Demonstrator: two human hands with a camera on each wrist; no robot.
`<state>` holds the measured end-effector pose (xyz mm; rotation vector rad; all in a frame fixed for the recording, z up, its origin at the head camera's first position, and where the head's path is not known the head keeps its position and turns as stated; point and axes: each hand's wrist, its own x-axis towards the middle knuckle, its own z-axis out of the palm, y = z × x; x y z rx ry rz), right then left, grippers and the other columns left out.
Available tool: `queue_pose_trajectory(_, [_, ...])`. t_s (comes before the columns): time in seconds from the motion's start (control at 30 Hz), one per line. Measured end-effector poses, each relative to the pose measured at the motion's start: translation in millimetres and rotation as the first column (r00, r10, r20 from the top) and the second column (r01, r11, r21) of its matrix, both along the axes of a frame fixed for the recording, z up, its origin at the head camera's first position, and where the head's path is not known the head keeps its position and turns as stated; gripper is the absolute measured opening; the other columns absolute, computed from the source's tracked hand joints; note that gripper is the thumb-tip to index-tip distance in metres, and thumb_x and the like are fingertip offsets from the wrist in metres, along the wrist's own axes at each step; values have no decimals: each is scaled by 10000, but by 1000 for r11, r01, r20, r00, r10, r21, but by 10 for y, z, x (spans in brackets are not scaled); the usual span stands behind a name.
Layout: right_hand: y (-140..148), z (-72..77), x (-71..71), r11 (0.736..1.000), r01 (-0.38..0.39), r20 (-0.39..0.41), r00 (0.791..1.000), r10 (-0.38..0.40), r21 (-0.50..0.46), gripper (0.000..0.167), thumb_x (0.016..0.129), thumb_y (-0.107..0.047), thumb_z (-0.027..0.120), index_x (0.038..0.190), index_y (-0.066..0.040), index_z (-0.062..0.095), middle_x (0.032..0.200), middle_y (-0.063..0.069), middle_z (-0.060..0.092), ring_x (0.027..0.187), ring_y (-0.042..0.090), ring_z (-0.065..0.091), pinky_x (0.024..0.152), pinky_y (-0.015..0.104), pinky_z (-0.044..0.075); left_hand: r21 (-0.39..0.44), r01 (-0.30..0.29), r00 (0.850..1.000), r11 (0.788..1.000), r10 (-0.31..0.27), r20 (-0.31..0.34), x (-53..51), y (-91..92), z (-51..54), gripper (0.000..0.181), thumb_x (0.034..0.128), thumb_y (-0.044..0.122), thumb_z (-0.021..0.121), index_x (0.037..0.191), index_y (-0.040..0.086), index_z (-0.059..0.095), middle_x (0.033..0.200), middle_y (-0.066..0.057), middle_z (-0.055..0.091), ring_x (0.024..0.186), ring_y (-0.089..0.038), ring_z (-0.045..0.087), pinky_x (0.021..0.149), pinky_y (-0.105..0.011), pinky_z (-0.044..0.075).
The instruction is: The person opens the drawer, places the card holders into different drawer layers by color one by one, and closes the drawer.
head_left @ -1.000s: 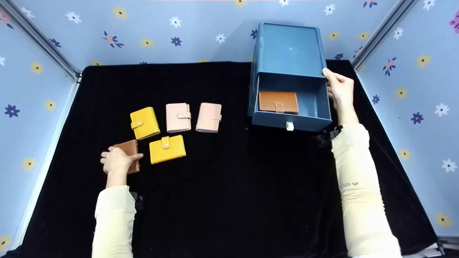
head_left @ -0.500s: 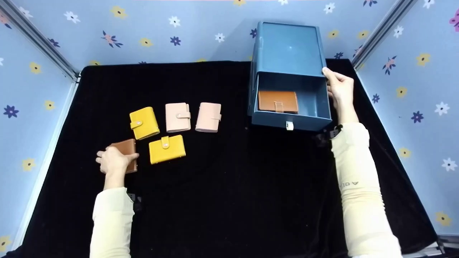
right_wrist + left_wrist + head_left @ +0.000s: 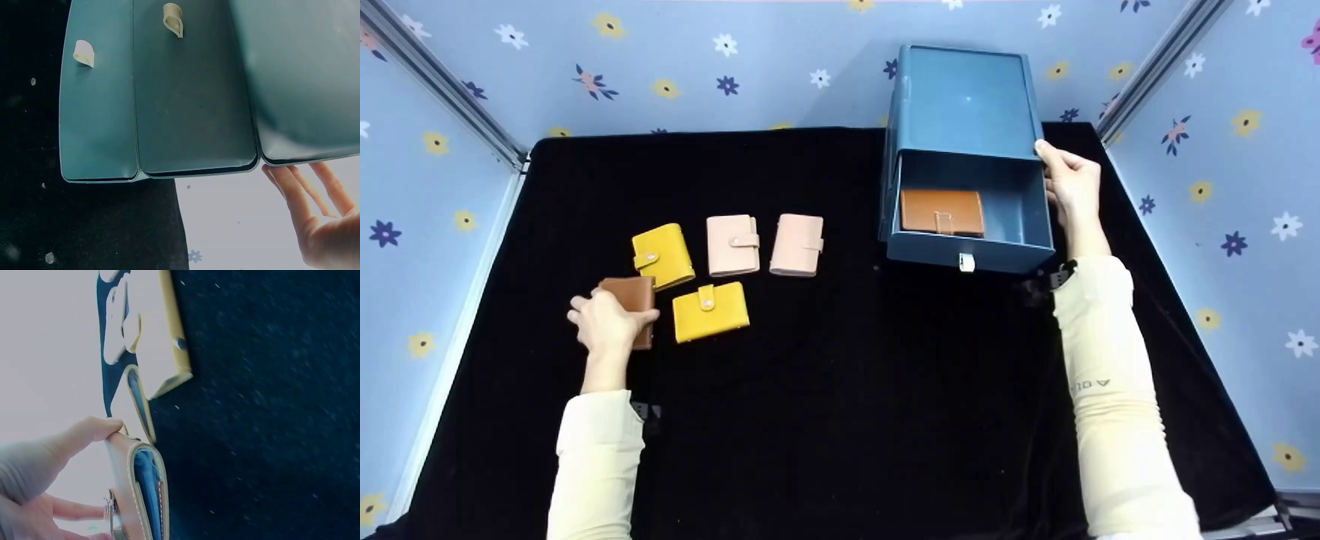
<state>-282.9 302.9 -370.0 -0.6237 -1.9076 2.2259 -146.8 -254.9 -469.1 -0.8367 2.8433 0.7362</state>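
Observation:
My left hand [image 3: 607,322] grips a brown card holder [image 3: 628,289] at the left of the table, thumb along its right side. Up close in the left wrist view, the card holder [image 3: 125,475] shows stitched edges, a metal clasp and bluish sleeves inside. In the head view it overlaps a yellow card holder [image 3: 666,255]. My right hand [image 3: 1076,191] holds the front right corner of a blue drawer cabinet [image 3: 967,101], thumb on the top edge, fingers [image 3: 295,194] against the side. The cabinet's top drawer [image 3: 922,250] is pulled out, with an orange-brown card holder [image 3: 941,211] lying in its left part.
Another yellow card holder [image 3: 711,311] lies right of my left hand. Two pink card holders, one [image 3: 730,247] left and one [image 3: 796,246] right, lie behind it. Below the pulled-out drawer are closed drawers [image 3: 191,107] with pale tabs. Flowered walls [image 3: 780,60] border the black tabletop [image 3: 847,420].
My left hand, with the brown card holder, shifted slightly left, then back right and farther from me, up to the yellow card holder. The right hand and cabinet have stayed put.

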Motion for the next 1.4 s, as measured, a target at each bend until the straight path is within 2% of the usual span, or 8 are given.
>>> queue_pose_trajectory(0.2, [1,3,4,1000,-1,-1,1000,1,-4,217,662,-226,779,780,-64,694,616,72,627,512,166,615,444,234,480,5,35,997,999,-35,-72,-23,123,96,875,654,267,764,1282,-130,301,1169,-358,314,1076,-483,305,781,-602,386])
queue_pose_trajectory(0.43, [3,3,-3,1000,5,12,1000,-5,0,231,658,-231,782,802,-70,697,625,73,630,521,169,617,455,236,484,-1,82,985,997,-82,-151,-42,308,227,897,643,262,772,1316,-88,291,1185,-330,307,1075,-460,309,799,-592,380])
queue_pose_trajectory(0.83, [2,15,-1,1000,7,12,1000,-7,1,228,657,-230,783,793,-69,697,616,64,628,514,163,614,449,232,480,-22,175,944,984,-174,-281,-82,635,453,835,618,215,786,1289,-43,363,1176,-285,332,1077,-431,326,769,-570,412])
queue_pose_trajectory(1.03, [-1,13,0,1000,11,11,1000,-10,-5,217,662,-224,780,789,-70,696,609,71,628,498,163,611,442,233,481,-23,219,923,975,-215,-318,-103,794,560,844,622,223,786,1304,-25,356,1194,-253,331,1089,-409,322,781,-546,418])
queue_pose_trajectory(1.13, [0,8,2,1000,10,11,1000,-10,-3,208,665,-224,778,780,-71,695,608,69,628,496,161,610,442,232,481,-40,242,907,969,-241,-346,-112,871,596,850,616,232,787,1300,-36,360,1193,-252,337,1095,-409,323,807,-526,410])
queue_pose_trajectory(1.33, [4,4,-1,1000,10,19,1000,-10,-3,208,662,-226,780,773,-73,694,609,59,629,505,158,613,444,230,479,-68,289,854,955,-289,-432,-131,1045,670,838,579,208,804,1268,-50,402,1136,-260,374,1061,-398,343,853,-475,377])
queue_pose_trajectory(1.4, [4,5,-2,1000,10,19,1000,-10,-4,215,659,-227,782,777,-70,694,614,61,630,512,162,615,446,232,481,-65,304,842,951,-300,-449,-140,1106,700,836,577,210,802,1269,-40,406,1123,-245,379,1047,-386,347,846,-468,380])
